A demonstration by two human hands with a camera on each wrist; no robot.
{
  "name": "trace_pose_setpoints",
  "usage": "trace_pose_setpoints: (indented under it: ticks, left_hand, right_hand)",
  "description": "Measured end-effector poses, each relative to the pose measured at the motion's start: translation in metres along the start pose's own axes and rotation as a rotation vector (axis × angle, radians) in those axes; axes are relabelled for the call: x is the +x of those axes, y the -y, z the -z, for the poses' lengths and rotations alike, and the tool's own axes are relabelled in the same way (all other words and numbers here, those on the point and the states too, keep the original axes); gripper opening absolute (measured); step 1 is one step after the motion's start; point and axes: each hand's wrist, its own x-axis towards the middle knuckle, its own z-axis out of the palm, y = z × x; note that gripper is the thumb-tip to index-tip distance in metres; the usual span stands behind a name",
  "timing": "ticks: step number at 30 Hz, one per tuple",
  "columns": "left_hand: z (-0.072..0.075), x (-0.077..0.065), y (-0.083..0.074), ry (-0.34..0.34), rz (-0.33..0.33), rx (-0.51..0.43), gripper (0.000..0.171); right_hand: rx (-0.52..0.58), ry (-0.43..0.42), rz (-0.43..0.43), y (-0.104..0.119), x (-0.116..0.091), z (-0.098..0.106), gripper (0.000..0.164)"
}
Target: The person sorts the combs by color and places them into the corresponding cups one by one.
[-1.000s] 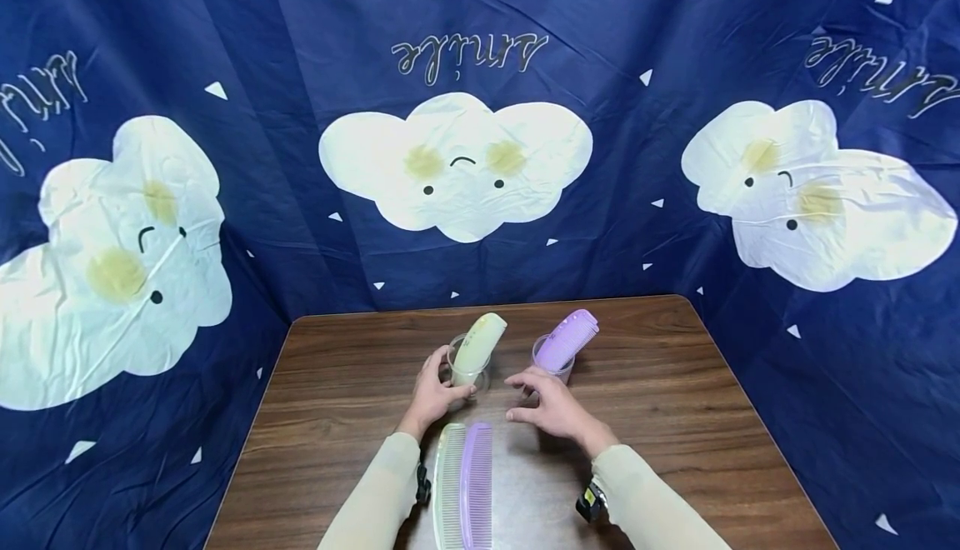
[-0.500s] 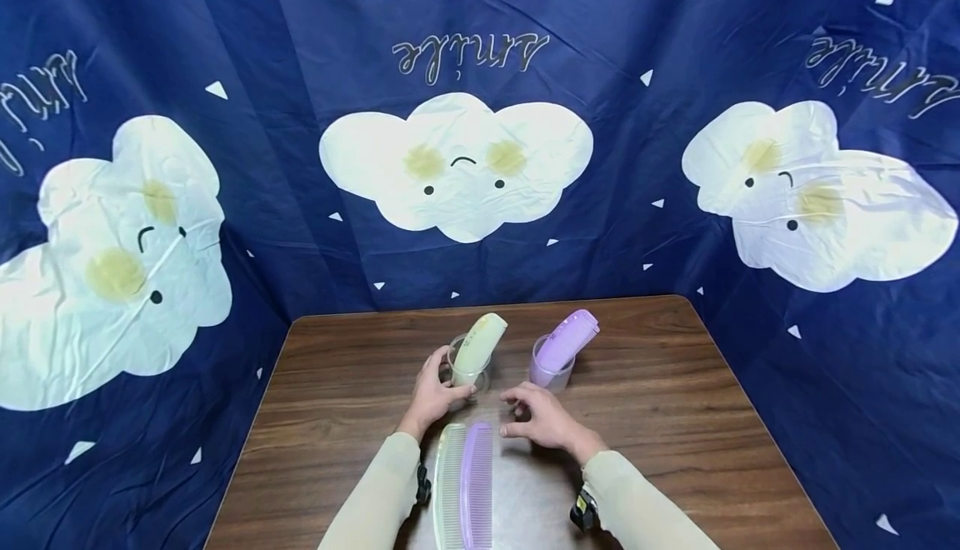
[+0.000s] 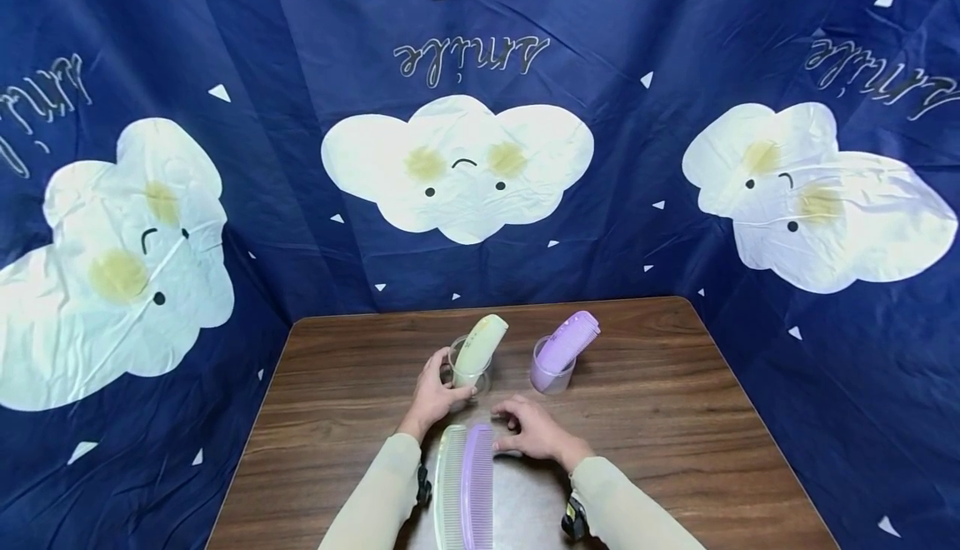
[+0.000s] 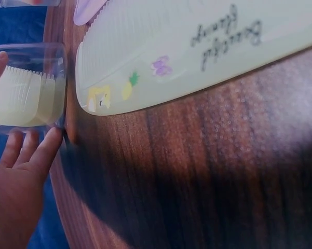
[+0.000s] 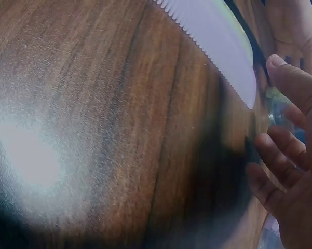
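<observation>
Purple comb [image 3: 478, 487]: flat on the table [image 3: 652, 425], in front of you, long axis running from your body toward the far edge, teeth facing right. Its near end runs out of the head view. Green comb [image 3: 448, 487] lies alongside on its left, nearly parallel, teeth turned toward the purple one; the left wrist view shows small printed pictures and dark lettering on it.

Key relation: the purple comb's far end lies just left of your right hand [image 3: 534, 432], its toothed edge on that side. Your right is the nearer hand. Its fingers are loosely bent and parted from the thumb, pinching nothing; the thumb tip comes right up to the comb's edge, contact not certain.

Your left hand [image 3: 433, 397] is farther out, beyond the combs' far ends. Thumb and fingers curve round the left cup [image 3: 484, 377], a clear one, thumb on the near side. A green comb stands tilted in it, top leaning right.

Right cup [image 3: 553, 381], also clear, stands beyond your right hand, untouched; a purple comb leans right in it too.

Outward: pale sleeves, a dark strap at each wrist, then blue curtain [image 3: 510, 271] with white clouds round the table.
</observation>
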Motion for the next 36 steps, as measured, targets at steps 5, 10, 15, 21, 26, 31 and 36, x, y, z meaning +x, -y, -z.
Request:
trace_pose_setpoints:
  ticks: [5,10,15,21,26,31,36]
  left_hand:
    - [0.000,0.000,0.000,0.001,0.006,-0.009,0.092]
    - [0.000,-0.001,0.000,0.006,0.012,-0.011,0.089]
    - [-0.001,-0.001,0.000,0.009,0.017,-0.013,0.087]
    - [0.000,0.000,0.000,0.011,-0.009,0.003,0.088]
    - [0.000,0.000,0.000,0.012,-0.009,0.002,0.088]
    - [-0.001,0.001,0.001,0.016,0.010,-0.014,0.089]
    - [-0.002,0.001,0.003,0.018,0.015,-0.014,0.089]
  right_hand:
    - [-0.012,0.001,-0.005,0.000,0.000,-0.005,0.056]
    - [-0.050,0.016,-0.002,0.002,0.002,-0.011,0.059]
    - [-0.086,0.024,-0.005,0.006,0.005,-0.015,0.064]
    - [-0.139,0.014,-0.003,0.009,0.008,-0.019,0.064]
    - [-0.148,0.021,-0.006,0.011,0.010,-0.022,0.064]
    - [-0.139,0.043,-0.028,0.013,0.013,-0.025,0.066]
    - [-0.155,0.058,-0.037,0.013,0.014,-0.027,0.067]
